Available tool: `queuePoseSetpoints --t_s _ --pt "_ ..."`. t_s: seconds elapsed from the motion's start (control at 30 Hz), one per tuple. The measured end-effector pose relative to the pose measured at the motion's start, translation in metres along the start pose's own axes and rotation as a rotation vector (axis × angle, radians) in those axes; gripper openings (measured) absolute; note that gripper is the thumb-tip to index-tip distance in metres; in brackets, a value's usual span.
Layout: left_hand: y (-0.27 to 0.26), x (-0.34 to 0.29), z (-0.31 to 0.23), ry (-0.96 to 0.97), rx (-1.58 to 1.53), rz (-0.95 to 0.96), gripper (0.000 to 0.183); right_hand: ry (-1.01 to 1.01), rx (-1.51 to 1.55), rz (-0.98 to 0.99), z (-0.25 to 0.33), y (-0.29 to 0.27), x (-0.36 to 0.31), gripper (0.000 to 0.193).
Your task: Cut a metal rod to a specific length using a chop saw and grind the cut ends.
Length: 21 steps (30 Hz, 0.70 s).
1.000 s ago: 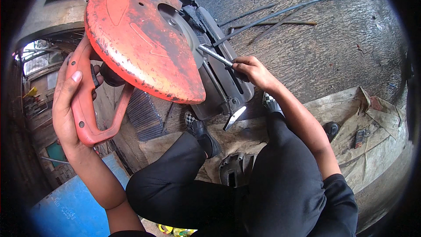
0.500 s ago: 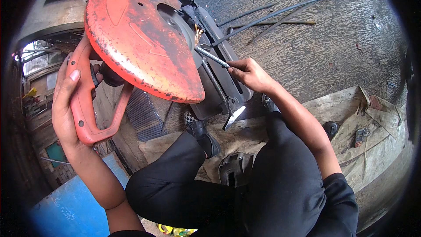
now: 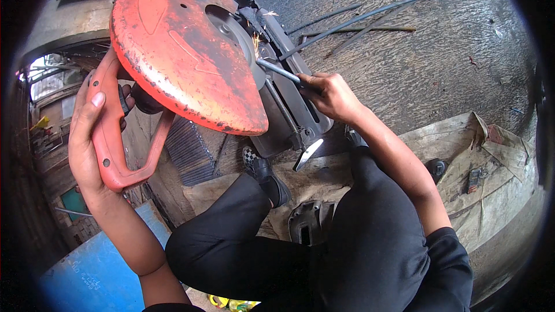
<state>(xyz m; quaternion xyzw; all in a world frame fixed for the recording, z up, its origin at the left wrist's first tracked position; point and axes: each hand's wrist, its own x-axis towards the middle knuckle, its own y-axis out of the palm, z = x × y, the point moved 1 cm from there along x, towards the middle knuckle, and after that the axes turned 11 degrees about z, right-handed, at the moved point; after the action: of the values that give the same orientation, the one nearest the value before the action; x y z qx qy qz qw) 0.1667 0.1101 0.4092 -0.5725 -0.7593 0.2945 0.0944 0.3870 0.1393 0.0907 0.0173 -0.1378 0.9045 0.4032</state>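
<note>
A metal rod (image 3: 277, 70) is held at the sparking disc (image 3: 250, 58), fingers of the right hand (image 3: 333, 97) clamped on it; the red handle (image 3: 108, 138) is gripped by the left hand (image 3: 85, 141). Light, steady pressure is advised.
</note>
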Motion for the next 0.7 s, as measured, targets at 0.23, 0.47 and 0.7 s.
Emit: queuePoseSetpoints --t_s 0.23,0.47,0.7 --pt "-0.007 0.0 -0.003 -0.063 0.1 0.088 0.054 -0.012 -0.391 -0.019 -0.003 -0.018 0.007 0.021" --pt "0.0 -0.002 -0.001 -0.004 0.14 0.037 0.057 0.067 -0.641 -0.087 -0.006 -0.047 0.04 0.022" --pt "0.0 -0.002 -0.003 -0.036 0.103 0.01 0.057 -0.077 -0.817 -0.11 0.007 -0.061 0.059 0.023"
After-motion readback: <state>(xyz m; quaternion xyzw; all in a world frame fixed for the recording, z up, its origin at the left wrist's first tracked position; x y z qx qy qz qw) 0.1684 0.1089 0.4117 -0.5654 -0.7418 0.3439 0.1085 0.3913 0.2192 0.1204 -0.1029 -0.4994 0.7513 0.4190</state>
